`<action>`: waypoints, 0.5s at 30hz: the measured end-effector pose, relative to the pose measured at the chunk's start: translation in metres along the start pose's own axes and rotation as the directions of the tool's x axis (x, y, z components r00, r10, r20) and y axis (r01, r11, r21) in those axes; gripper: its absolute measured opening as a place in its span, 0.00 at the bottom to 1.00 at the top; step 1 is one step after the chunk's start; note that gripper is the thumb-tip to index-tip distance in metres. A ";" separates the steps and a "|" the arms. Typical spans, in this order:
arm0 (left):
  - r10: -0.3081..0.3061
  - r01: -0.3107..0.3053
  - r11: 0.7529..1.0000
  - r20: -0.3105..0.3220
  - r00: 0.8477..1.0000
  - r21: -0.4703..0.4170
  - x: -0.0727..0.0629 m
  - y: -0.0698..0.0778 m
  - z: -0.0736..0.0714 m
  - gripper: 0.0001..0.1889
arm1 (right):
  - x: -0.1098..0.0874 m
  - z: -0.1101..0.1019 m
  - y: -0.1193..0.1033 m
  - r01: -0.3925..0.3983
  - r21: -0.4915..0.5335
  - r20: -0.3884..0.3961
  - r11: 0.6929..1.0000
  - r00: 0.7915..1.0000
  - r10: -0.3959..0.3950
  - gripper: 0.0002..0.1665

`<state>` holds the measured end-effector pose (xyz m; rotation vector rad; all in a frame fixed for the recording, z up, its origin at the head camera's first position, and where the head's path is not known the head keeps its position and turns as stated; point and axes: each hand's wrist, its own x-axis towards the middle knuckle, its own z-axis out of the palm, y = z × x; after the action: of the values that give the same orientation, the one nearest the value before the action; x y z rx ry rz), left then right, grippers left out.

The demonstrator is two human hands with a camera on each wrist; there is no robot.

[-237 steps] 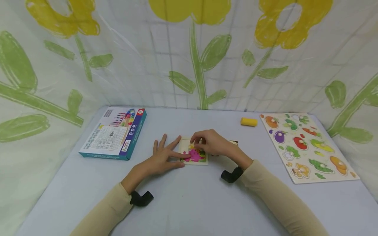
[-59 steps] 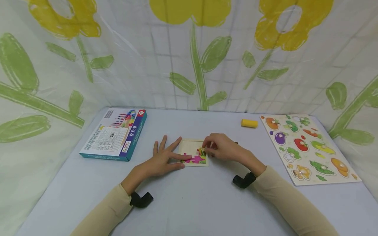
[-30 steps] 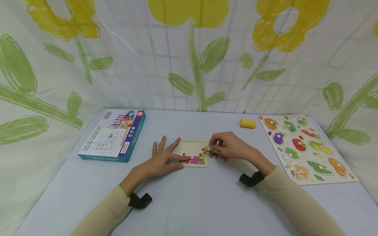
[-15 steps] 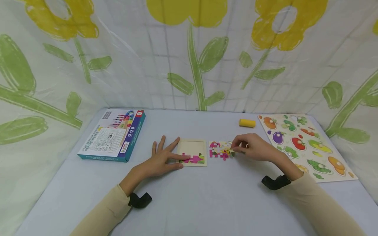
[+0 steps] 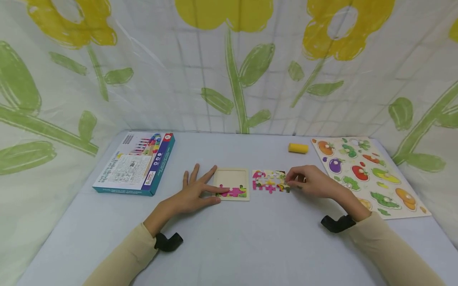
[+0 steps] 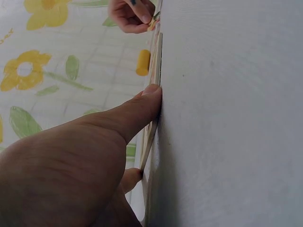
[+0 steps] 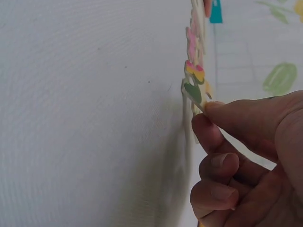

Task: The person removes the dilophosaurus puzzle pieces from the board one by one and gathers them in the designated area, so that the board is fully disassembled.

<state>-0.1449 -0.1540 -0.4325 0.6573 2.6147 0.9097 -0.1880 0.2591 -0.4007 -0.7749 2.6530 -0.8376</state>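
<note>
A person's left hand (image 5: 193, 194), fingers spread, rests its forefinger on pink jigsaw pieces (image 5: 237, 192) along the near side of a square, pale wooden puzzle tray (image 5: 230, 174); the right hand (image 5: 309, 181) pinches a green-patched jigsaw piece (image 7: 193, 92) at the right end of a flat, multicoloured jigsaw block (image 5: 267, 180), which lies just beside the tray's right rim; a sideways tug could pull neighbouring pieces out of line, and a nudge leftward could jam block against rim; a white, vegetable-printed board (image 5: 366, 186) crowds the right forearm; the widest working room appears to be the white tabletop (image 5: 229, 246) nearer the person.
</note>
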 end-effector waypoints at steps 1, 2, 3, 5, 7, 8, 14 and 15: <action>-0.001 0.001 1.000 0.001 1.000 -0.001 0.000 0.000 0.000 0.22 | 0.001 0.000 0.001 0.002 0.002 -0.001 1.000 1.000 -0.002 0.05; -0.003 0.003 1.000 0.001 1.000 -0.002 0.001 0.000 0.000 0.22 | 0.001 0.001 0.002 0.004 0.005 -0.002 1.000 1.000 -0.004 0.05; -0.004 0.004 1.000 0.002 1.000 -0.001 0.001 0.000 0.000 0.22 | 0.002 0.001 0.003 0.006 0.007 -0.003 1.000 1.000 -0.006 0.05; -0.002 0.002 1.000 0.003 1.000 0.000 0.001 0.000 0.000 0.22 | 0.002 0.002 0.006 0.008 0.014 -0.005 1.000 1.000 -0.008 0.05; 0.003 -0.003 1.000 0.006 1.000 0.002 0.001 0.000 0.000 0.22 | 0.003 0.003 0.008 0.005 0.020 -0.006 1.000 1.000 -0.005 0.05; 0.003 -0.003 1.000 0.008 1.000 0.003 0.001 0.000 0.000 0.22 | 0.003 0.004 0.008 0.006 0.025 -0.006 1.000 1.000 -0.006 0.05; 0.009 -0.009 1.000 0.008 1.000 0.000 0.000 0.000 -0.001 0.21 | 0.004 0.005 0.010 0.008 0.055 0.003 0.998 1.000 -0.008 0.05; 0.010 -0.010 1.000 0.007 1.000 0.002 0.001 0.000 -0.001 0.22 | 0.004 0.005 0.010 0.006 0.057 0.005 0.998 1.000 -0.006 0.05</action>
<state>-0.1457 -0.1540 -0.4322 0.6737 2.6087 0.9071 -0.1936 0.2612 -0.4111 -0.7701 2.6118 -0.9068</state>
